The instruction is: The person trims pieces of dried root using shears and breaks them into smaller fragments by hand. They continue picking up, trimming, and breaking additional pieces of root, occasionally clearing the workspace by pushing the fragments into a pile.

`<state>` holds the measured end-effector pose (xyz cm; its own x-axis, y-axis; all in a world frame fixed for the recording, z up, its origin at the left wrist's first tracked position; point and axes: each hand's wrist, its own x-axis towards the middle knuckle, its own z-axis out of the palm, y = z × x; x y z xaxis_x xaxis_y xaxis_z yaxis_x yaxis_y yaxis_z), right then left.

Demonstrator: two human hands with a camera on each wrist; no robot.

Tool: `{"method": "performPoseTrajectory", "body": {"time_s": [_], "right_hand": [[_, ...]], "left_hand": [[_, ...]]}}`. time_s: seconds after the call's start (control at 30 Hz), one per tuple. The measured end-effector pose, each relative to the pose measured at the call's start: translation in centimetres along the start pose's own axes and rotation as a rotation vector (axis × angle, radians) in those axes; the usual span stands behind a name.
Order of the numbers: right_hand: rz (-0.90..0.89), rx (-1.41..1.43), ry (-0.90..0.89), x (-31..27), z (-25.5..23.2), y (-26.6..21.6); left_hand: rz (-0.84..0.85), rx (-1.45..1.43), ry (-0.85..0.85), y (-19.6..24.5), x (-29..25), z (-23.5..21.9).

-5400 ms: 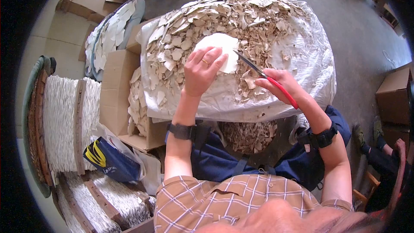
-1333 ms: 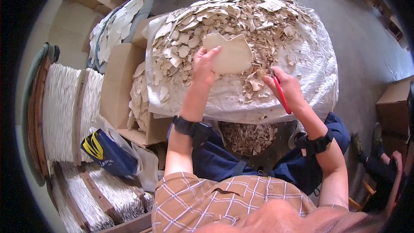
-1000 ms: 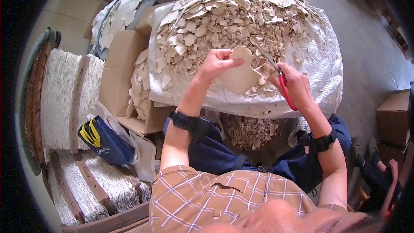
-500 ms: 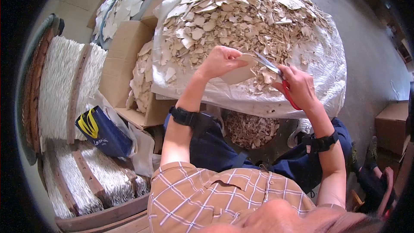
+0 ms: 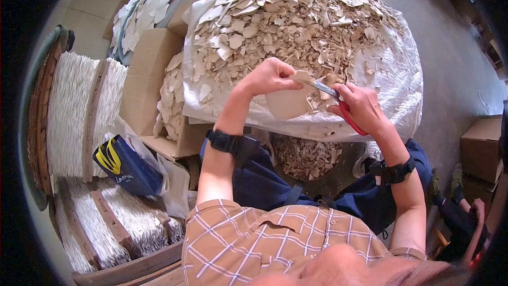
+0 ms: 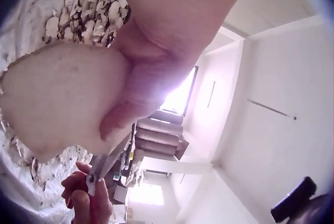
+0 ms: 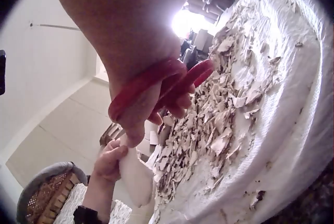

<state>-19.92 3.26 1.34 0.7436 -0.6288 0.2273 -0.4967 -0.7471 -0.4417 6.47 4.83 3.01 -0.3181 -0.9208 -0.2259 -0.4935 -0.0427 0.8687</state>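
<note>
My left hand (image 5: 269,77) pinches a thin, off-white flat sheet (image 5: 288,103) by its upper edge, thumb over its face. In the left wrist view the sheet (image 6: 60,98) looks smooth, with an uneven outline. Red-handled scissors (image 5: 349,118) are gripped in my right hand (image 5: 366,107). Their metal blades lie across the sheet's upper right edge, close to the left fingertips. In the right wrist view the red handle loops (image 7: 143,85) circle the thumb and fingers, while the blades are hidden behind the hand.
A heap of broken pale pieces (image 5: 296,26) covers the table, which is draped in white plastic (image 5: 391,90). Below stands a round container of scraps (image 5: 309,159). On the left are an open cardboard box (image 5: 151,74), a blue bag (image 5: 129,167) and stacked white sheets (image 5: 74,116).
The sheet, earlier held flat over the heap, has been turned and tilted toward the body. The scissors have moved left from beside it onto its edge.
</note>
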Motion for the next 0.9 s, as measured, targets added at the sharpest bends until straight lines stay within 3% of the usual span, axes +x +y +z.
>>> {"method": "performPoseTrajectory", "body": {"time_s": [0.23, 0.5, 0.9], "right_hand": [[0.007, 0.026, 0.01, -0.1, -0.4, 0.0], [-0.006, 0.022, -0.046, -0.6, -0.7, 0.4], [0.014, 0.114, -0.15, -1.0, -1.1, 0.6]], "left_hand": [[0.016, -0.013, -0.056, 0.5, 0.5, -0.4], [0.024, 0.19, -0.153, 1.2, 1.0, -0.3], [-0.015, 0.165, -0.231, 1.8, 1.3, -0.3]]}}
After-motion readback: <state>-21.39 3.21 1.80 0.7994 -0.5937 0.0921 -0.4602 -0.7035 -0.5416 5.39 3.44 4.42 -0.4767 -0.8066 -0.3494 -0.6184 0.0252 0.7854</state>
